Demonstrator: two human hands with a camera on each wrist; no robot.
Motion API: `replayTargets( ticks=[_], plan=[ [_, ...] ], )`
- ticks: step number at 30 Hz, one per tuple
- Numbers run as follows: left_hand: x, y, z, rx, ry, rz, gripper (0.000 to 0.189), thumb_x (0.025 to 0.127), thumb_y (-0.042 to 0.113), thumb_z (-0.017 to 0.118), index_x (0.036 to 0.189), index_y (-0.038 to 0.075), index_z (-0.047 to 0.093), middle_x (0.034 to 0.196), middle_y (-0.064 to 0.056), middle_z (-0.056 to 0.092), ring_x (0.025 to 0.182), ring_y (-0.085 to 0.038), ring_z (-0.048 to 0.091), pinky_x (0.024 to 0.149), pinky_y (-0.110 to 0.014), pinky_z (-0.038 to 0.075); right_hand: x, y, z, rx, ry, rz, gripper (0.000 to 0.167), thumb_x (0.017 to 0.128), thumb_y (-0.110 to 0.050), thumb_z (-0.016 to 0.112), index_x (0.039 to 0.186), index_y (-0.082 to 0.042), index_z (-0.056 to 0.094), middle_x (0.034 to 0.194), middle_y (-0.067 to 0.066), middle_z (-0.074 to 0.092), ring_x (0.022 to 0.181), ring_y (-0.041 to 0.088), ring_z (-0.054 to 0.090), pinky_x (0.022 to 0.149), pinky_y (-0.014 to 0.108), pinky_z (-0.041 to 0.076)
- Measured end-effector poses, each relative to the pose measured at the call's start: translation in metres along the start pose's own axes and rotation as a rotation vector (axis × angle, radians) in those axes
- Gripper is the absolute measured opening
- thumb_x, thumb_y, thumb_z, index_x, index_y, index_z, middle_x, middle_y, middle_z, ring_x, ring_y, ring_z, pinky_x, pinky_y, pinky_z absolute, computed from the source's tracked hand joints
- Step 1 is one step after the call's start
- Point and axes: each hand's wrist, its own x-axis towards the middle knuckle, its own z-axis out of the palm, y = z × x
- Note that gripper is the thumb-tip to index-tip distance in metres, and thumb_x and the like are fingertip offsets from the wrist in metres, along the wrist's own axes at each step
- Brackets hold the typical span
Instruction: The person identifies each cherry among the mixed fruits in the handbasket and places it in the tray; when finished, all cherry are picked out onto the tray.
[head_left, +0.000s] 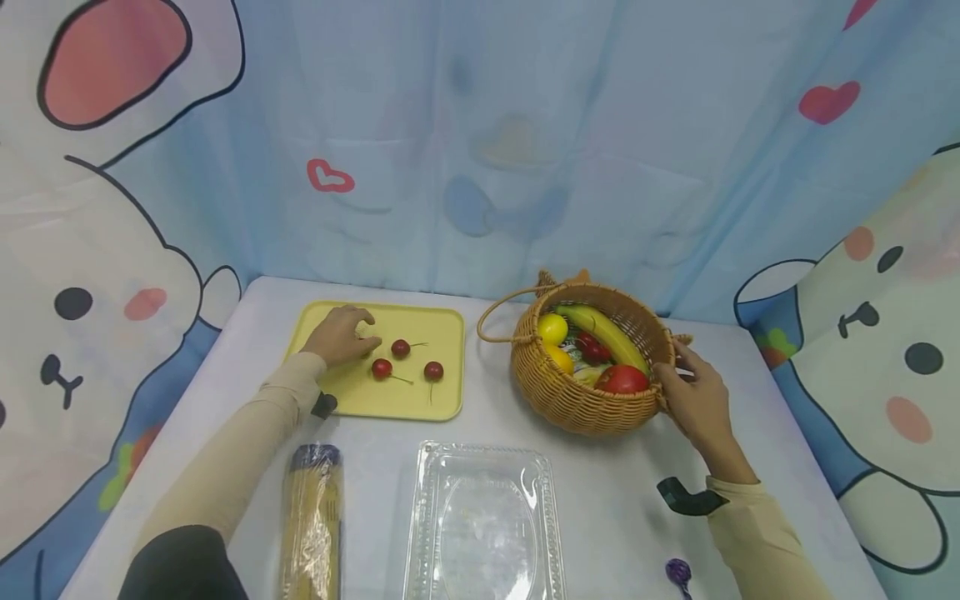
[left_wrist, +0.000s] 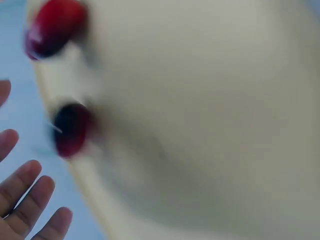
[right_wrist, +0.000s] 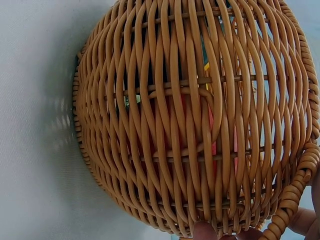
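Note:
My left hand point(head_left: 340, 337) hovers over the left part of a yellow tray point(head_left: 444, 403), its fingers apart and holding nothing. Three cherries with stems lie on the tray: one cherry point(head_left: 401, 348) at the back, another cherry point(head_left: 382, 368) nearest the hand, and a third cherry point(head_left: 433, 371) to the right. Two blurred cherries point(left_wrist: 72, 130) show beyond the fingertips in the left wrist view. My right hand point(head_left: 701, 397) grips the right edge of a wicker basket point(head_left: 577, 408), tilted so its mouth faces me. Inside are a banana point(head_left: 609, 333), a red fruit point(head_left: 622, 380) and yellow fruits point(head_left: 552, 329).
A clear plastic container point(head_left: 486, 525) lies at the front middle. Left of it is a wrapped pack of long yellow sticks point(head_left: 313, 521) with a dark end. A purple-wrapped lollipop point(head_left: 678, 572) lies at the front right. A printed curtain point(head_left: 420, 208) hangs behind the white table point(head_left: 615, 500).

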Motion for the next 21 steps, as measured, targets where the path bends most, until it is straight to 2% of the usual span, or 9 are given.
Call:
replayTargets(
  ticks=[3, 5, 7, 12, 14, 17, 21],
  plan=[
    [0.015, 0.030, -0.003, 0.024, 0.025, 0.063, 0.038, 0.092, 0.027, 0.067, 0.119, 0.001, 0.067, 0.133, -0.021, 0.059, 0.128, -0.041, 0.050, 0.107, -0.053, 0.042, 0.000, 0.000, -0.002, -0.009, 0.007, -0.003, 0.064, 0.101, -0.037, 0.046, 0.158, -0.015, 0.028, 0.144, 0.031, 0.045, 0.122, 0.049, 0.054, 0.082, 0.055, 0.055],
    [0.027, 0.056, -0.005, 0.032, 0.032, 0.134, 0.035, 0.094, 0.027, 0.066, 0.118, 0.002, 0.067, 0.132, -0.018, 0.061, 0.128, -0.038, 0.052, 0.108, -0.050, 0.042, 0.000, 0.000, -0.003, -0.010, 0.009, 0.004, 0.064, 0.101, -0.037, 0.046, 0.158, -0.016, 0.028, 0.144, 0.031, 0.045, 0.122, 0.048, 0.054, 0.081, 0.054, 0.056],
    [0.038, 0.086, -0.007, 0.009, 0.025, 0.215, 0.032, 0.095, 0.026, 0.065, 0.119, 0.004, 0.067, 0.130, -0.015, 0.064, 0.125, -0.034, 0.056, 0.106, -0.047, 0.045, -0.001, 0.000, -0.003, -0.005, 0.012, 0.013, 0.064, 0.100, -0.037, 0.046, 0.158, -0.016, 0.028, 0.144, 0.030, 0.045, 0.122, 0.047, 0.053, 0.080, 0.052, 0.058],
    [0.062, 0.167, -0.005, -0.017, 0.013, 0.466, 0.029, 0.098, 0.022, 0.062, 0.121, 0.006, 0.068, 0.121, -0.010, 0.069, 0.111, -0.024, 0.065, 0.096, -0.036, 0.051, -0.004, -0.001, -0.002, 0.016, 0.008, 0.023, 0.064, 0.100, -0.037, 0.046, 0.158, -0.016, 0.029, 0.144, 0.030, 0.045, 0.122, 0.046, 0.053, 0.076, 0.046, 0.060],
    [0.069, 0.198, -0.003, 0.001, -0.027, 0.536, 0.030, 0.100, 0.023, 0.060, 0.124, 0.007, 0.066, 0.123, -0.009, 0.068, 0.110, -0.021, 0.065, 0.095, -0.033, 0.051, -0.004, -0.001, -0.001, 0.020, 0.005, 0.022, 0.064, 0.100, -0.037, 0.046, 0.158, -0.016, 0.028, 0.145, 0.030, 0.045, 0.123, 0.046, 0.054, 0.076, 0.046, 0.060],
    [0.078, 0.237, 0.004, 0.043, -0.116, 0.596, 0.033, 0.102, 0.027, 0.056, 0.130, 0.011, 0.064, 0.129, -0.004, 0.066, 0.113, -0.017, 0.063, 0.096, -0.030, 0.050, -0.005, -0.002, -0.001, 0.022, 0.008, 0.018, 0.064, 0.100, -0.038, 0.046, 0.158, -0.017, 0.029, 0.145, 0.029, 0.046, 0.123, 0.046, 0.054, 0.079, 0.048, 0.059],
    [0.092, 0.271, 0.020, 0.109, -0.235, 0.635, 0.034, 0.103, 0.027, 0.055, 0.134, 0.014, 0.060, 0.134, -0.002, 0.062, 0.119, -0.015, 0.060, 0.098, -0.027, 0.048, -0.005, -0.003, -0.001, 0.018, 0.015, 0.008, 0.063, 0.100, -0.037, 0.045, 0.158, -0.016, 0.028, 0.144, 0.029, 0.046, 0.124, 0.047, 0.053, 0.083, 0.053, 0.056]
  ],
)
